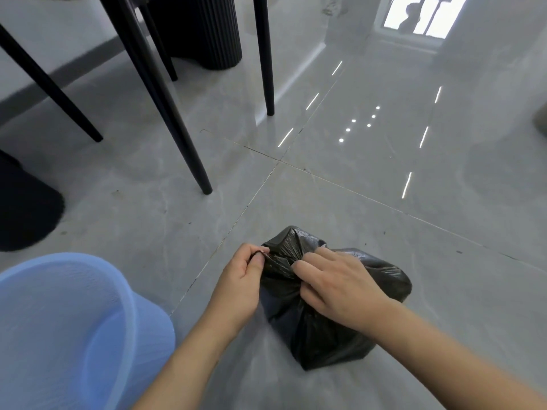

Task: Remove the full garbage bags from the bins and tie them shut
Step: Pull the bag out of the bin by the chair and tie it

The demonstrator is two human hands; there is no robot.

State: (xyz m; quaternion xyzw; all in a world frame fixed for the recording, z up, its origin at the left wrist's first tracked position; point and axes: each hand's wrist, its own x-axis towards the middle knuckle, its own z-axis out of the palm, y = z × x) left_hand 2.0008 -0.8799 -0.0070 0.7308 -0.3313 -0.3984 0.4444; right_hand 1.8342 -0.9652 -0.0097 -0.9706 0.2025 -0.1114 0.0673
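Note:
A full black garbage bag [319, 329] sits on the grey tiled floor in front of me, its top gathered into folds. My left hand [241, 279] pinches a twisted strip of the bag's mouth between thumb and fingers on the left side. My right hand [334, 285] presses on the bunched top from the right, fingers curled into the plastic. A light blue plastic bin [124, 294] stands at the lower left, with no bag visible inside it.
Black chair legs [165, 108] stand on the floor at upper left, with a black ribbed round base [213, 37] behind them. A dark rounded object [26, 214] lies at the left edge. Glossy floor tiles stretch to the right.

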